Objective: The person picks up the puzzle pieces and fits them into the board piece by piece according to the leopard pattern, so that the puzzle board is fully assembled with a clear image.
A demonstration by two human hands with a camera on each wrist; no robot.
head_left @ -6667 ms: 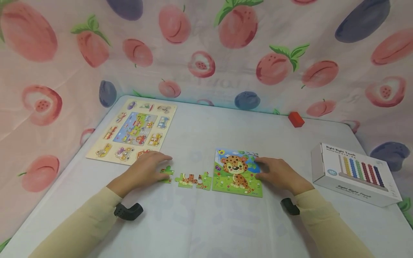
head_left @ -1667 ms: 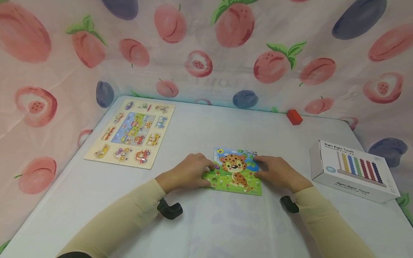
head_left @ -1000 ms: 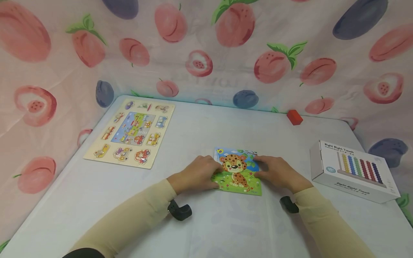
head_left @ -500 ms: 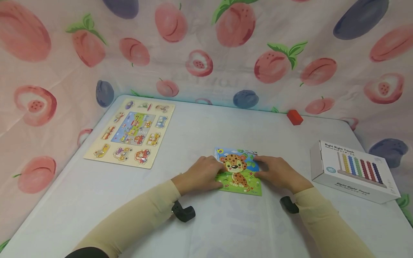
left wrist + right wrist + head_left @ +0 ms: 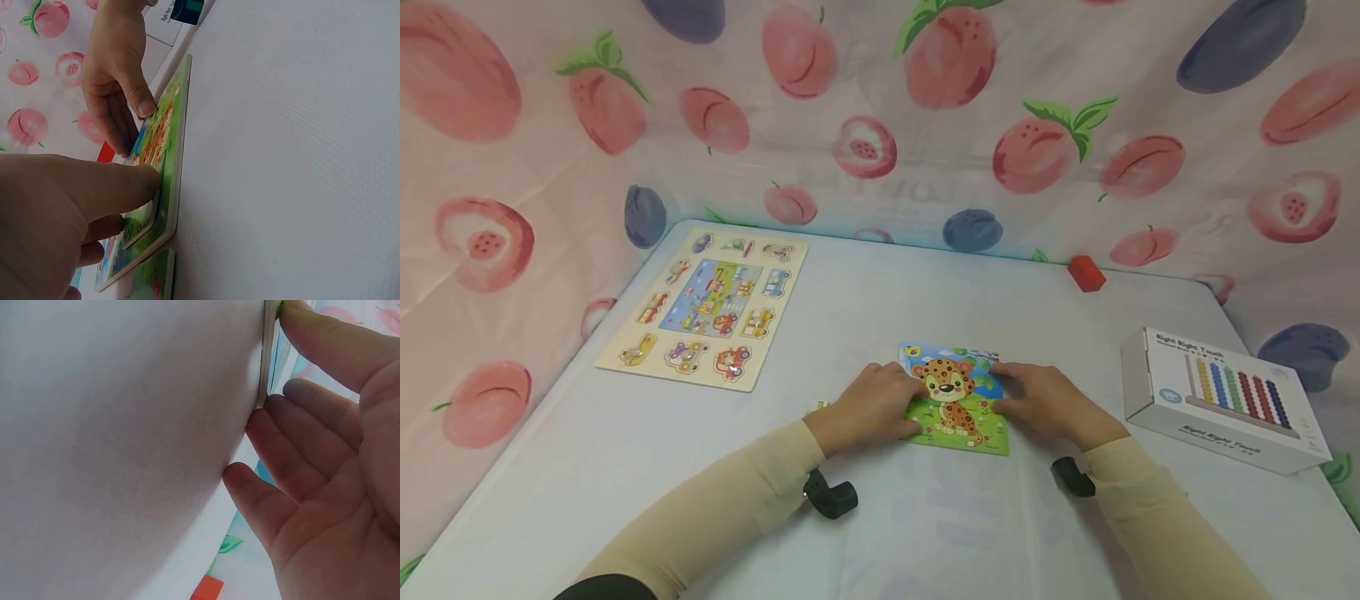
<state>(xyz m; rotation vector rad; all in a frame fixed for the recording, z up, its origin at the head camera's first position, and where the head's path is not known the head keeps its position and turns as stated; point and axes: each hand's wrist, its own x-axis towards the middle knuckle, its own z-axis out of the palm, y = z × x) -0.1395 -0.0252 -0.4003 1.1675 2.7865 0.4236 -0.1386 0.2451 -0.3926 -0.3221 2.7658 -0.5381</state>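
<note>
A leopard picture puzzle board lies flat on the table in front of me. My left hand is over its left side. In the left wrist view, that hand's thumb and fingers pinch a green-edged jigsaw piece lying on top of the board; the head view mostly hides it. My right hand rests against the board's right side. Its thumb touches the board's edge area and its loosely extended fingers lie along the corner. Another green jigsaw piece lies beside the board, mostly behind my left hand.
A wooden vehicle puzzle lies at the back left of the white table. At the back right sits a red block. A white toy box stands on the right. Fruit-patterned cloth walls off the far side.
My left hand has moved right from the loose pieces, bringing a jigsaw piece onto the leopard board. Lately it has shifted only slightly further right. The right hand has kept its place at the board.
</note>
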